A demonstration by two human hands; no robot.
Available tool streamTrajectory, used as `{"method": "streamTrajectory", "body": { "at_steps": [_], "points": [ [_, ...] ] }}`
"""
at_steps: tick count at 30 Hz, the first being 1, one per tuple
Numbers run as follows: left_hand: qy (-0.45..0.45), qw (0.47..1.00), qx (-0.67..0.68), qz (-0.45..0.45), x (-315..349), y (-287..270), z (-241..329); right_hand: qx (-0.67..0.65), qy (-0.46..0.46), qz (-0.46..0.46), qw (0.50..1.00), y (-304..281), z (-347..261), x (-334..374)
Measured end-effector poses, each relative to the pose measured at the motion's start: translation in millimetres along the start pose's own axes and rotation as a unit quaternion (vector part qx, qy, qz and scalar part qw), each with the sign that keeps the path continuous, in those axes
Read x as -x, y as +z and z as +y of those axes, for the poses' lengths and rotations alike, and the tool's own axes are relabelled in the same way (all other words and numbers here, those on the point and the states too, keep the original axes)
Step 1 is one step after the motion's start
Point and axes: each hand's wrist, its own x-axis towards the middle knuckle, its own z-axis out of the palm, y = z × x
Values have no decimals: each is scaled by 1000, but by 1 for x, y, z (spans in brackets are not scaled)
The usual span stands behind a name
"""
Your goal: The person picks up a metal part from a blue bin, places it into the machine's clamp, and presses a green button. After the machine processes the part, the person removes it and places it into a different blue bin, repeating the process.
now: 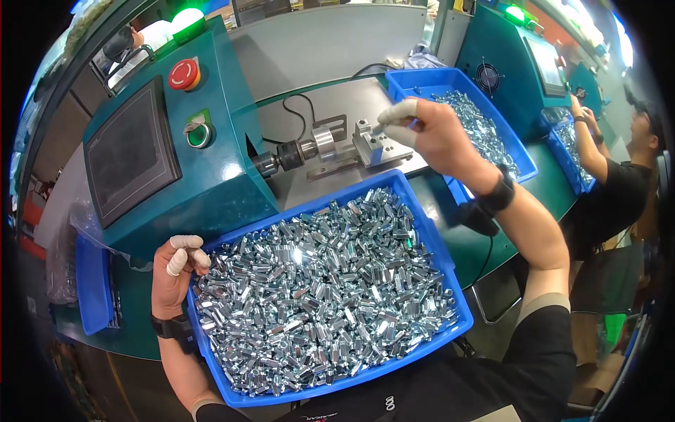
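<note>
The right hand [441, 137], with white finger cots being worn on its thumb and index finger, is being held just above the silver metal block fixture [373, 148]. Its fingers [399, 111] are being bent toward each other; whether a piece is being gripped cannot be told. The left hand [169, 285], likewise with white finger cots, is being held at the left rim of the large blue plastic tray [431, 243]. Its fingers are being curled inward; their grip cannot be told. Shiny silver hexagonal metal pieces [316, 295] are being held in this tray in a broad heap. More are being held by a 2nd blue plastic tray [422, 79], beyond the right hand. A dark cylindrical metal chuck [290, 155] is being carried by the teal machine [218, 190], near the fixture.
</note>
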Motion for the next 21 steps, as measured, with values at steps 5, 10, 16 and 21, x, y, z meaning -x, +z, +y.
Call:
{"method": "streamTrajectory", "body": {
  "at_steps": [5,10,16,21],
  "points": [
    [-7,1000,14,6,1,2,-3,-9,73,-1,997,9,25,-18],
    [-4,1000,9,2,-1,2,-1,-29,62,-21,997,16,38,-19],
    [-6,1000,9,8,1,1,-2,87,-32,-70,993,9,37,-14],
    [-7,1000,8,4,0,1,0,-29,54,-68,996,12,27,2]
  ]
}}
